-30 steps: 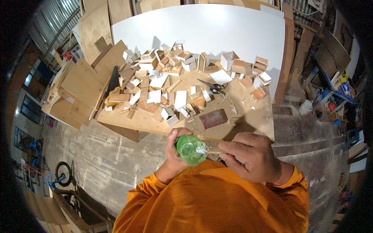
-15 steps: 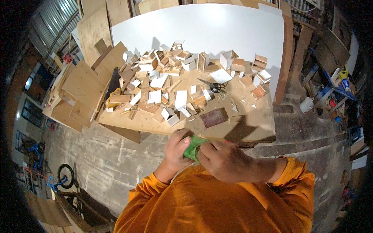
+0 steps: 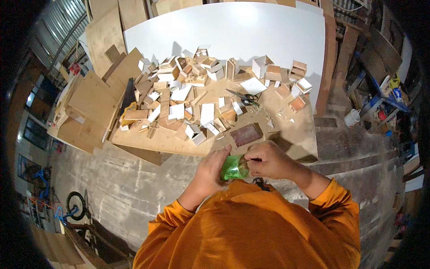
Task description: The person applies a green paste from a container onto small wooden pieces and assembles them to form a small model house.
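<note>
My left hand [image 3: 209, 172] is closed around a shiny, see-through green plastic piece [image 3: 233, 168], held in front of my chest just off the table's near edge. The exact kind of this piece is not clear. At its right end, the fingers of my right hand [image 3: 268, 160] are pinched together by the edge. Whatever lies between those fingertips is hidden. Closest to my hands on the table is a dark reddish-brown rectangular block or sheet [image 3: 246, 135]. Beyond it lie black-handled scissors [image 3: 247, 98] with their blades apart.
The wooden table [image 3: 165, 145] carries many small wood and white offcuts and little box shapes [image 3: 179, 92]. A handsaw [image 3: 127, 98] with a yellow handle lies at left. Plywood sheets [image 3: 87, 105] lean beyond it. A white panel [image 3: 233, 31] stands behind. A bucket [image 3: 352, 117] is at right.
My right hand has moved up and right, from over the green plastic to its right end. More of the green piece now shows. My left hand has shifted slightly right.
</note>
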Tool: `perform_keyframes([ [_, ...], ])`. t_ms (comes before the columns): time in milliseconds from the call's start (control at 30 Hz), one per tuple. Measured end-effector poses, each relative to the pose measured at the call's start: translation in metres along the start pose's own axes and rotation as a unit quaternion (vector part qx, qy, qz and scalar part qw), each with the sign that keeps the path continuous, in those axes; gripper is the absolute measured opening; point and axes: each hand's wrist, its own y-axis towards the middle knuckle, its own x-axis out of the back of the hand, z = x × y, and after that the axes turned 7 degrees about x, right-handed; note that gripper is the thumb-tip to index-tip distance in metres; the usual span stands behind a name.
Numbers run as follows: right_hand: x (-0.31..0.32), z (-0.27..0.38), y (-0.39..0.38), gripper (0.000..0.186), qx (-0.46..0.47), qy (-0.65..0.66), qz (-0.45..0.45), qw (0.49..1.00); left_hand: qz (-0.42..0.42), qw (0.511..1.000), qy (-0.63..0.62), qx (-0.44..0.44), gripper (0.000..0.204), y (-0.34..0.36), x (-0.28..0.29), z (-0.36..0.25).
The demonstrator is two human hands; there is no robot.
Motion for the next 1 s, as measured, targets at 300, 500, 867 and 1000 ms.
perform_keyframes([
  [300,0.005,-0.003,-0.018,0.014,-0.234,0.294,-0.012,0.927,0.038,0.998,-0.024,-0.037,0.093,0.006,-0.002,0.006],
  [500,0.007,-0.010,-0.031,0.014,-0.307,0.356,-0.027,0.882,0.068,0.994,-0.082,-0.036,0.094,0.014,-0.002,0.004],
  [867,-0.013,-0.005,-0.041,0.026,-0.269,0.279,-0.146,0.910,0.056,0.997,-0.048,0.002,0.086,0.013,-0.007,0.007],
  [1000,-0.003,0.005,-0.043,0.025,-0.324,0.310,-0.189,0.874,-0.028,0.998,-0.020,-0.046,0.080,0.002,-0.016,0.025],
])
